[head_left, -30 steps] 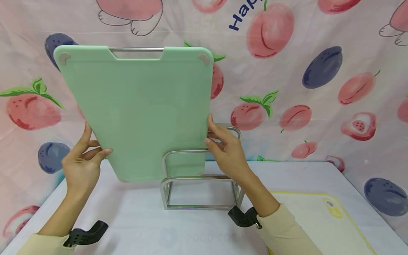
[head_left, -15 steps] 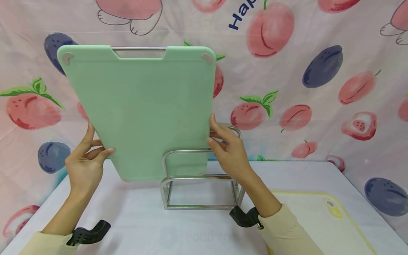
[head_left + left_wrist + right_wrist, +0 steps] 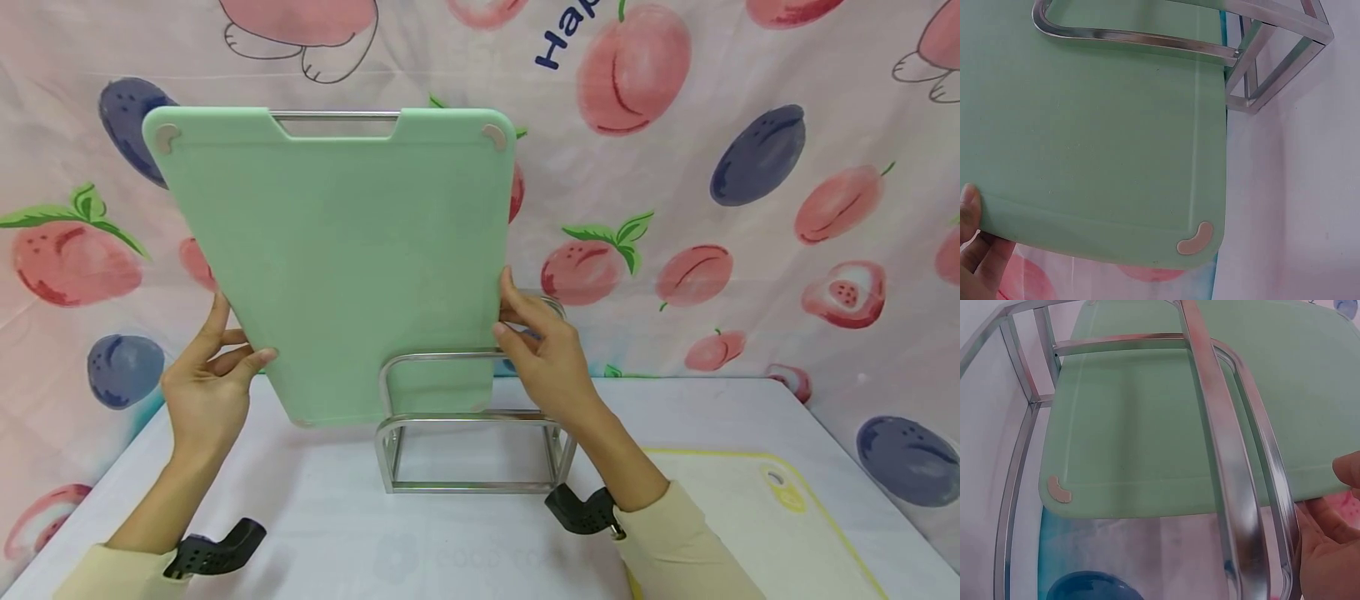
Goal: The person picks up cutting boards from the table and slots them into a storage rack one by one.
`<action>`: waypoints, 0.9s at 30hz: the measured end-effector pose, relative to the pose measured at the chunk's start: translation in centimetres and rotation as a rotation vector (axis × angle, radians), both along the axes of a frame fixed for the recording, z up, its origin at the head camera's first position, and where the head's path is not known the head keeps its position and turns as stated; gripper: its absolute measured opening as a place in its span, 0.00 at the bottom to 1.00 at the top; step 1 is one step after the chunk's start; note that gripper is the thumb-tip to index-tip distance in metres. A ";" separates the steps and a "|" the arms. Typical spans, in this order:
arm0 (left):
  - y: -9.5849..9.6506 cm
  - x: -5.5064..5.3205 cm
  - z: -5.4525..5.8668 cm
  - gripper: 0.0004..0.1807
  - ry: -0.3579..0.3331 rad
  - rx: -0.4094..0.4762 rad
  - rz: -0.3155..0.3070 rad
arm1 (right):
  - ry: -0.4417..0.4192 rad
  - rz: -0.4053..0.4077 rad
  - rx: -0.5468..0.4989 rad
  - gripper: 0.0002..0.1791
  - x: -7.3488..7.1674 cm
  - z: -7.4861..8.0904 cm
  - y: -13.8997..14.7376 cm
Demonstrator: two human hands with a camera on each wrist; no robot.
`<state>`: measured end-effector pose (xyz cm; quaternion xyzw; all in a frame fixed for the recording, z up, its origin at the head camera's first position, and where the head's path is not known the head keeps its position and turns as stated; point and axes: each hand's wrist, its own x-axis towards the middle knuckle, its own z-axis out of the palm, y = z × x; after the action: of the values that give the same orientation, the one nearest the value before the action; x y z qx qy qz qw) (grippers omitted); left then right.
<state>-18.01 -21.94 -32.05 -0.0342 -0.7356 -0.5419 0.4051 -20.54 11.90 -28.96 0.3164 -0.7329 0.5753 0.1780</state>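
A green cutting board (image 3: 337, 250) with a metal bar handle and beige corner pads stands upright, held by both hands. My left hand (image 3: 206, 392) grips its left edge, thumb on the front face and fingers behind. On the opposite edge, my right hand (image 3: 551, 358) pinches the board between thumb and fingers. A silver metal rack (image 3: 472, 487) stands on the table; its front loop crosses the board's lower right part, so the board is behind that loop. In the right wrist view the board (image 3: 1129, 425) shows through the rack's bars (image 3: 1229, 450). The board's left part extends beyond the rack.
A white cutting board (image 3: 720, 508) with a yellow rim lies flat at the right of the white table (image 3: 315, 517), partly under the right sleeve. A fruit-print cloth (image 3: 750, 292) hangs behind. Each wrist bears a black camera mount (image 3: 217, 550).
Both hands have shifted slightly to the right with the green cutting board, its lower right corner moving further along behind the rack's front loop. The rack stays where it was.
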 end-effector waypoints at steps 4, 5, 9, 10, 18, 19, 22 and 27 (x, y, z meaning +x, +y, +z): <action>0.2 -0.1 0.0 0.46 0.007 -0.002 -0.001 | 0.001 0.000 -0.004 0.32 -0.1 0.0 0.1; 0.3 -0.1 0.0 0.46 0.008 0.001 -0.005 | 0.000 0.001 -0.007 0.32 -0.1 0.0 0.2; 0.5 -0.1 0.0 0.45 0.004 0.005 -0.007 | -0.005 0.002 -0.016 0.32 -0.2 -0.1 0.3; 0.6 -0.1 0.0 0.45 0.003 0.003 -0.007 | -0.007 0.002 -0.017 0.32 -0.2 -0.1 0.3; 1.1 -0.3 0.1 0.45 0.015 0.015 -0.028 | -0.005 -0.032 -0.027 0.33 -0.3 -0.2 0.5; 1.2 -0.4 0.1 0.45 0.016 0.018 -0.032 | -0.005 -0.039 -0.025 0.33 -0.3 -0.2 0.5; 1.4 -0.4 0.1 0.45 0.019 0.016 -0.038 | -0.005 -0.044 -0.026 0.33 -0.3 -0.2 0.6; 1.6 -0.4 -0.1 0.46 0.032 -0.005 -0.036 | -0.014 -0.049 -0.026 0.33 -0.2 -0.1 0.8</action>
<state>-18.45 -20.30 -32.15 -0.0569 -0.7297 -0.5465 0.4069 -20.72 12.68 -29.06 0.2921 -0.7342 0.5823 0.1909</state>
